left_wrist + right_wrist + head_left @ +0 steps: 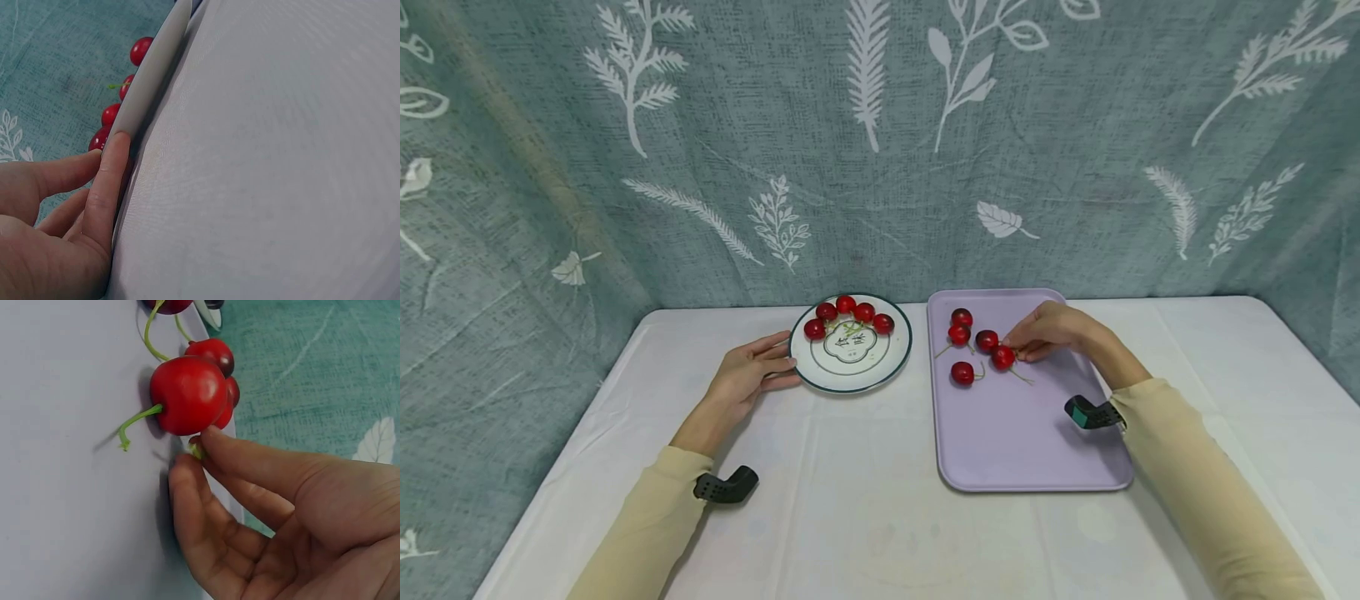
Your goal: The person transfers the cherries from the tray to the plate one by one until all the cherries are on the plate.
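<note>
With straight fingers, my left hand (745,375) touches the left rim of a white plate (880,367) with a dark green edge. In the left wrist view, the fingertips lie against the plate's side (147,94). Several red cherries (864,312) sit in an arc along the plate's far side, stems inward. My right hand (1048,331) is over the lilac tray (1022,442), thumb and fingers pinching a green cherry stem (197,450). A dark red cherry (987,340) lies right at the fingertips, partly hidden in the right wrist view behind a brighter cherry (189,395).
More cherries lie on the tray's left part: one nearer the front (962,373), and a red cherry (958,335) beside a darker cherry (962,317) farther back. White cloth (865,467) covers the table. A teal patterned curtain (850,208) hangs behind it.
</note>
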